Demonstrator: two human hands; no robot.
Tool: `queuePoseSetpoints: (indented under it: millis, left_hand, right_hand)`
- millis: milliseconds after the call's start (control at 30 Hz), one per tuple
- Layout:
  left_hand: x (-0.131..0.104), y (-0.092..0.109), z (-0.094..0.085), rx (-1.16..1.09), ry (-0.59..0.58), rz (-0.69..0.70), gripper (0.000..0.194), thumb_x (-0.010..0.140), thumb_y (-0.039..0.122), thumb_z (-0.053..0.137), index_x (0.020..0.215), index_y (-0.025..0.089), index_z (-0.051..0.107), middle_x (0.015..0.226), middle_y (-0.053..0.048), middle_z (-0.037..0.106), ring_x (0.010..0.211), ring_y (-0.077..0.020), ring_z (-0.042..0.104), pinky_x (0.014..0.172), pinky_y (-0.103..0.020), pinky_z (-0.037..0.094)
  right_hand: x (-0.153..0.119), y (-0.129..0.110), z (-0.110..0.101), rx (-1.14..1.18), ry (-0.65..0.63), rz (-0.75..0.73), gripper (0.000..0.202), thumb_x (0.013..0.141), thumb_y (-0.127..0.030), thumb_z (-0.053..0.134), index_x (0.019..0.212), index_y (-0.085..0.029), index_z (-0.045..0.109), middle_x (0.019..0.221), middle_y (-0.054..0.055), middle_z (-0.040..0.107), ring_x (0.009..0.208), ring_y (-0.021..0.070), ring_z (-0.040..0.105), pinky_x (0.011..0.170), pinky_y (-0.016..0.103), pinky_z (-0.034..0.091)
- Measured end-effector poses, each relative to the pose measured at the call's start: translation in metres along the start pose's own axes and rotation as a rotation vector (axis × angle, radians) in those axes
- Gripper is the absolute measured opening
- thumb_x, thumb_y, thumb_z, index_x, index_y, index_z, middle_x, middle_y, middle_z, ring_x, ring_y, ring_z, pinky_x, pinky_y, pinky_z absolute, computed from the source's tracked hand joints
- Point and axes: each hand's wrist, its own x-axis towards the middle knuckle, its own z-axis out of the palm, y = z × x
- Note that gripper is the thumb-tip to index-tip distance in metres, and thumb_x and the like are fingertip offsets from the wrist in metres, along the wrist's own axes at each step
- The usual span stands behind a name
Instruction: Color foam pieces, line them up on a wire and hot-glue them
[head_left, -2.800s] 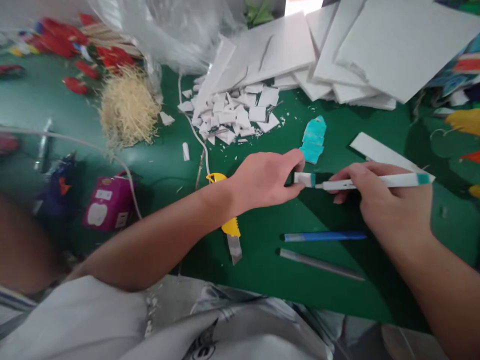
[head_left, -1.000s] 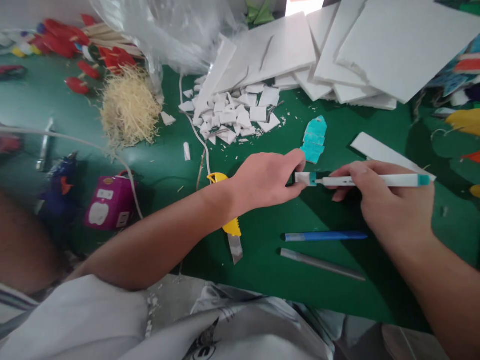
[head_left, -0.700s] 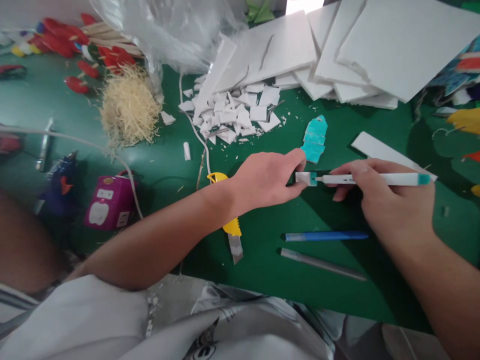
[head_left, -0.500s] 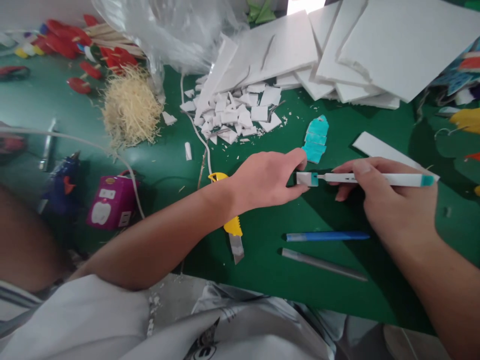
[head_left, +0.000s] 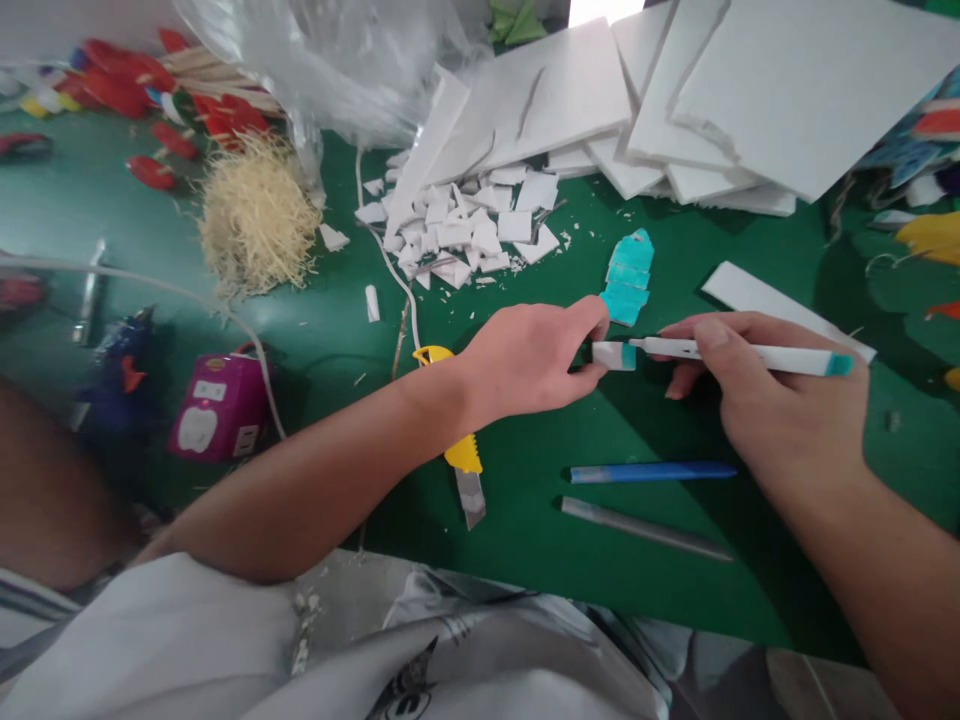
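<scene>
My left hand [head_left: 540,350] pinches a small white foam piece [head_left: 606,355] between thumb and fingers; its right end is coloured teal [head_left: 628,357]. In my right hand [head_left: 787,400] is a white marker [head_left: 799,360] with a teal end, held like a pen. Its tip points left and meets the teal end of the foam piece at the upper corner. Just above my left fingertips lies a flat turquoise piece [head_left: 628,275] made of strips. Under my left forearm is a yellow utility knife [head_left: 465,455] with its blade out, partly covered.
A blue pen [head_left: 652,472] and a grey pen [head_left: 645,528] lie near the front. White foam scraps [head_left: 472,230], foam sheets [head_left: 795,90] and a foam strip [head_left: 787,310] lie behind. Leftward are a straw-coloured bundle [head_left: 259,215], a purple box [head_left: 221,405] and a cord [head_left: 386,255].
The marker has shifted slightly left and tilted, its tip moving to the foam piece's upper corner. Teal now covers the piece's end more evenly. My left hand stays nearly in place.
</scene>
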Motion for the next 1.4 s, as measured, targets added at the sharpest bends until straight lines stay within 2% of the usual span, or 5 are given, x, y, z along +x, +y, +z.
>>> queuePoseSetpoints:
  millis: [200,433,633,800,1400]
  left_hand:
    - [0.000,-0.001,0.001,0.013,0.004,0.006,0.029,0.095,0.045,0.061,0.112,0.023,0.062,0.068,0.005,0.058,0.058,-0.0141,0.054,0.054,-0.026,0.030]
    - [0.000,0.001,0.001,0.007,0.009,-0.015,0.025,0.094,0.042,0.062,0.110,0.023,0.062,0.068,0.006,0.057,0.057,-0.0132,0.052,0.053,-0.026,0.029]
    - [0.000,0.001,0.000,-0.012,0.010,-0.005,0.026,0.094,0.040,0.063,0.111,0.021,0.063,0.067,0.007,0.055,0.058,-0.0128,0.050,0.054,-0.026,0.029]
    - [0.000,0.000,0.001,-0.018,0.014,-0.010,0.026,0.095,0.042,0.061,0.110,0.022,0.063,0.067,0.006,0.056,0.057,-0.0130,0.051,0.053,-0.026,0.029]
    - [0.000,0.001,0.001,0.019,0.029,-0.009,0.024,0.094,0.042,0.063,0.110,0.023,0.064,0.067,0.006,0.057,0.059,-0.0140,0.056,0.054,-0.026,0.028]
  right_hand:
    - [0.001,-0.002,-0.003,-0.062,-0.096,0.091,0.027,0.080,-0.036,0.066,0.060,-0.022,0.077,0.047,0.002,0.063,0.044,0.0149,0.057,0.045,0.027,0.043]
    - [0.000,0.001,-0.002,-0.057,-0.001,0.010,0.024,0.084,-0.041,0.070,0.076,-0.023,0.084,0.050,0.001,0.065,0.041,0.0103,0.045,0.039,0.026,0.029]
    - [0.000,0.002,-0.002,-0.064,-0.082,0.077,0.026,0.082,-0.038,0.068,0.064,-0.022,0.078,0.048,0.002,0.064,0.044,0.0150,0.057,0.044,0.028,0.042]
    - [0.001,0.000,-0.001,-0.031,-0.019,0.014,0.023,0.084,-0.040,0.071,0.074,-0.022,0.084,0.048,0.001,0.064,0.042,0.0113,0.049,0.042,0.026,0.036]
    - [0.001,-0.004,-0.002,0.006,-0.096,0.061,0.024,0.089,-0.035,0.065,0.071,-0.026,0.078,0.050,0.000,0.064,0.047,0.0167,0.058,0.048,0.031,0.042]
